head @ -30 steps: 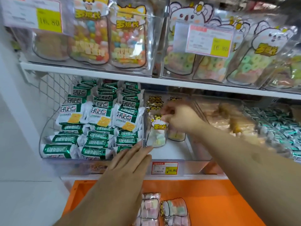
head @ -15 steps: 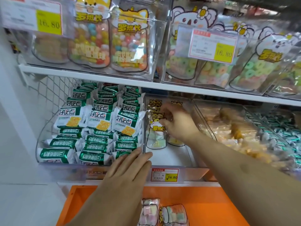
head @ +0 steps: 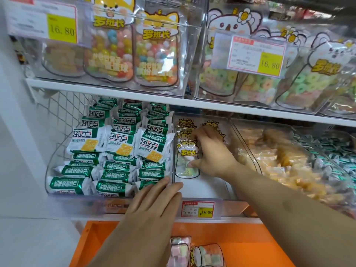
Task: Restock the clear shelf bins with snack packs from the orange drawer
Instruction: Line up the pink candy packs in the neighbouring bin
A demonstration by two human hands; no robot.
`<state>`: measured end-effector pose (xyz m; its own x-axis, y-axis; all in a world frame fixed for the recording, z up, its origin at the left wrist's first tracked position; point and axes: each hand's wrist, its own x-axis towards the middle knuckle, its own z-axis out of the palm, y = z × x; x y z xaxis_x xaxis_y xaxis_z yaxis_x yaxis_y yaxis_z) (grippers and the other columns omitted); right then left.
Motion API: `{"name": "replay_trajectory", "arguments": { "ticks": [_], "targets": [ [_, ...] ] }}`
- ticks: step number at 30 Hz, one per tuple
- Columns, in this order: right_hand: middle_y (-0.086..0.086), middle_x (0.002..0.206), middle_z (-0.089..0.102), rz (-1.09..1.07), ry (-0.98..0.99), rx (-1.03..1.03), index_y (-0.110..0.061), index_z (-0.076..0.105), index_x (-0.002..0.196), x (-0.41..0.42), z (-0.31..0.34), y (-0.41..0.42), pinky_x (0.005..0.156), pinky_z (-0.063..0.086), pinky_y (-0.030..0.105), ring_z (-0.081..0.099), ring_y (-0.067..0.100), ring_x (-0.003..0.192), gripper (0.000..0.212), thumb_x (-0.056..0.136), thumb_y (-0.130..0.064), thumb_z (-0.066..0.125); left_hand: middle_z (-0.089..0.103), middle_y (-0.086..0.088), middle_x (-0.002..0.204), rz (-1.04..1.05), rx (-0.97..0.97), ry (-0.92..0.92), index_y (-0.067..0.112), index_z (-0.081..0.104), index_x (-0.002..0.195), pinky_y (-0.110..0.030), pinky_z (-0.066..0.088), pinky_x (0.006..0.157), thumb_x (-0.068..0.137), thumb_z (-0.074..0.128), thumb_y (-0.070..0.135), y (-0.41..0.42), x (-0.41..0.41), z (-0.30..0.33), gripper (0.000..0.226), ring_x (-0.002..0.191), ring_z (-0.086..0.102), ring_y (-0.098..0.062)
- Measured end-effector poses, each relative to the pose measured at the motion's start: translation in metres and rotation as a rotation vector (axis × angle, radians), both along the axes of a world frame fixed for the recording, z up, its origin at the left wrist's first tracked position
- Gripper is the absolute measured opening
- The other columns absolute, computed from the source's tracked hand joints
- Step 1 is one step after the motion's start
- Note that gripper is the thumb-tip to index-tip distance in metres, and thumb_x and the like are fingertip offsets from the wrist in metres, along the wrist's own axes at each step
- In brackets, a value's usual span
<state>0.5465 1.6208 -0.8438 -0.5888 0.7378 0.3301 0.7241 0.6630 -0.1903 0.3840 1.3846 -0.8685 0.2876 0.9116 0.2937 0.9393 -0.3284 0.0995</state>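
In the middle of the frame the right hand (head: 210, 151) reaches into the clear bin (head: 204, 186) on the lower shelf, thumb and fingers pinching a snack pack (head: 185, 160) that stands upright at the front of a short row of the same packs. The left hand (head: 154, 204) lies flat and relaxed, straight fingers resting on the front lip where this bin meets the cracker bin (head: 55, 182) to its left; it grips nothing and seems to steady the bin.

The pack is a glossy, see-through pouch shaped like a jar, with a cartoon animal printed on top and pastel cubes inside that look like marshmallows. It should be light and soft, with crinkly, slippery film and contents that squash if squeezed. The flat sealed top edge or the 2 side seams look like the best places to take hold, with a light pinch and not a squeeze on the belly. Standing on a narrow base, it will likely tip forward unless leaned against the packs behind.

At the bottom of the frame the orange drawer (head: 250, 245) is open, with at least 2 more packs (head: 210, 257) lying flat near its front. The bin floor in front of the row is bare, so there looks to be room for them.
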Motion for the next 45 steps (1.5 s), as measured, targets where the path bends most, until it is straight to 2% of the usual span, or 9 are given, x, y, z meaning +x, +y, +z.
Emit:
{"name": "replay_trajectory", "arguments": {
  "ticks": [3, 8, 12, 23, 31, 34, 38, 42, 45],
  "targets": [
    [-0.001, 0.142, 0.048, -0.049, -0.024, 0.076, -0.029, 0.047, 0.145, -0.002, 0.001, -0.002, 0.109, 0.04, 0.04, 0.041, 0.027, 0.132, 0.102, 0.059, -0.049, 0.096, 0.051, 0.003, 0.151, 0.004, 0.006, -0.008, 0.023, 0.06, 0.131, -0.042, 0.027, 0.113, 0.05, 0.087, 0.027, 0.001, 0.0, -0.001, 0.086, 0.142, 0.04, -0.022],
    [-0.008, 0.146, 0.051, -0.111, -0.097, 0.188, -0.035, 0.046, 0.147, -0.005, 0.0, -0.001, 0.112, 0.034, 0.042, 0.039, 0.027, 0.136, 0.096, 0.064, -0.058, 0.09, 0.05, 0.004, 0.151, -0.002, 0.022, -0.011, 0.023, 0.06, 0.132, -0.04, 0.022, 0.116, 0.053, 0.077, 0.029, 0.001, 0.001, -0.001, 0.081, 0.143, 0.039, -0.022],
    [-0.004, 0.145, 0.05, -0.132, -0.107, 0.222, -0.032, 0.048, 0.147, -0.005, -0.004, -0.002, 0.113, 0.036, 0.045, 0.043, 0.03, 0.135, 0.097, 0.062, -0.059, 0.086, 0.05, 0.004, 0.152, 0.012, -0.014, -0.006, 0.023, 0.061, 0.132, -0.041, 0.025, 0.115, 0.049, 0.085, 0.027, 0.0, 0.001, 0.0, 0.086, 0.143, 0.04, -0.022],
    [0.006, 0.149, 0.04, -0.158, -0.101, 0.152, -0.027, 0.039, 0.154, 0.0, -0.001, -0.01, 0.113, 0.038, 0.047, 0.038, 0.033, 0.14, 0.109, 0.064, -0.063, 0.087, 0.05, 0.002, 0.154, 0.034, -0.064, 0.001, 0.02, 0.056, 0.137, -0.042, 0.025, 0.114, 0.043, 0.09, 0.019, -0.001, 0.002, 0.004, 0.1, 0.144, 0.038, -0.022],
    [0.005, 0.151, 0.041, -0.104, -0.013, 0.093, -0.027, 0.043, 0.151, 0.014, 0.01, -0.027, 0.113, 0.035, 0.043, 0.037, 0.029, 0.139, 0.1, 0.067, -0.055, 0.09, 0.047, 0.004, 0.158, 0.039, -0.176, 0.054, 0.023, 0.052, 0.145, -0.043, 0.026, 0.112, 0.039, 0.091, 0.032, -0.009, 0.004, 0.019, 0.114, 0.148, 0.035, -0.023],
    [0.004, 0.145, 0.045, -0.096, 0.044, 0.085, -0.025, 0.044, 0.148, 0.028, 0.018, -0.05, 0.111, 0.038, 0.043, 0.039, 0.028, 0.134, 0.09, 0.074, -0.056, 0.084, 0.036, 0.005, 0.164, 0.069, -0.199, 0.066, 0.025, 0.042, 0.154, -0.043, 0.019, 0.117, 0.052, 0.089, 0.031, -0.019, 0.006, 0.027, 0.112, 0.154, 0.024, -0.021],
    [0.003, 0.141, 0.045, -0.061, 0.113, 0.047, -0.018, 0.051, 0.141, 0.052, 0.03, -0.098, 0.113, 0.039, 0.038, 0.041, 0.025, 0.133, 0.072, 0.084, -0.053, 0.077, -0.013, 0.019, 0.169, 0.03, -0.144, -0.11, 0.035, 0.002, 0.163, -0.034, -0.009, 0.127, 0.101, 0.056, 0.028, -0.041, 0.017, 0.039, 0.083, 0.156, -0.021, -0.01],
    [0.001, 0.136, 0.045, 0.039, 0.165, -0.004, -0.015, 0.053, 0.134, 0.079, 0.032, -0.165, 0.111, 0.038, 0.033, 0.043, 0.023, 0.131, 0.061, 0.088, -0.051, 0.07, 0.008, 0.013, 0.168, 0.01, -0.123, -0.168, 0.029, 0.017, 0.165, -0.039, 0.013, 0.13, 0.103, 0.053, 0.03, -0.063, 0.028, 0.04, 0.071, 0.156, -0.001, -0.01],
    [-0.001, 0.135, 0.045, 0.038, 0.156, -0.099, -0.015, 0.054, 0.134, 0.099, 0.012, -0.209, 0.111, 0.036, 0.027, 0.043, 0.02, 0.131, 0.056, 0.089, -0.043, 0.075, 0.014, 0.013, 0.165, 0.016, -0.171, -0.236, 0.027, 0.022, 0.163, -0.029, 0.013, 0.128, 0.105, 0.053, 0.033, -0.08, 0.037, 0.031, 0.066, 0.154, 0.009, -0.007]
  ]
}}
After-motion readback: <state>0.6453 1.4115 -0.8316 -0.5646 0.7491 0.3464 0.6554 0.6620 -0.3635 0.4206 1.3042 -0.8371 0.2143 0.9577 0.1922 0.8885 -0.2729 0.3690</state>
